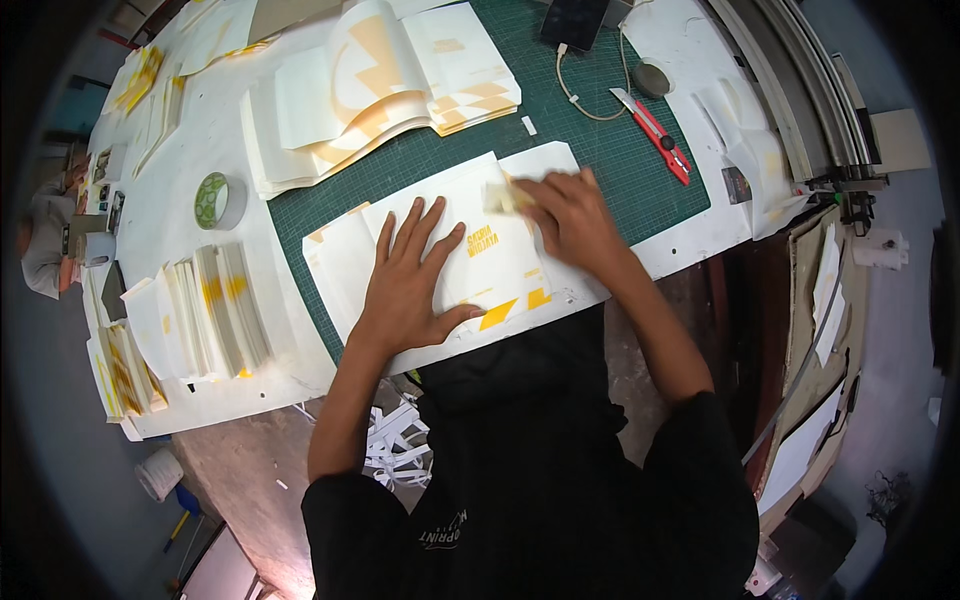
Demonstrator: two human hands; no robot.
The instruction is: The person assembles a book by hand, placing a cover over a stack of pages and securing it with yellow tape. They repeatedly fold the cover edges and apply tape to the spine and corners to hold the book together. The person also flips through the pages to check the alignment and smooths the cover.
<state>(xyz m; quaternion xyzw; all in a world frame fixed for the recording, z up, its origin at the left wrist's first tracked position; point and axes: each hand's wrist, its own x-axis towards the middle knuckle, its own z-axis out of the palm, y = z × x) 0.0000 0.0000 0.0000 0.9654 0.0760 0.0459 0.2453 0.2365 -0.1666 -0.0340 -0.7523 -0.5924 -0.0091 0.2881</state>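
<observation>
A white printed paper sheet (480,270) with yellow lettering and yellow blocks along its near edge lies folded in front of me, on top of other white sheets. My left hand (408,285) rests flat on it, fingers spread, pressing its left part. In my right hand (572,215) is a small pale yellowish pad (503,198), held down near the sheet's far right part. Motion blurs the pad and the fingertips, so its exact kind cannot be made out.
Under the paper lies a green cutting mat (640,205). A red utility knife (655,138), a phone (570,22) with cable and a round dark-topped container (653,78) sit far right. Printed sheets (380,90), a tape roll (219,200) and folded stacks (215,310) stand left.
</observation>
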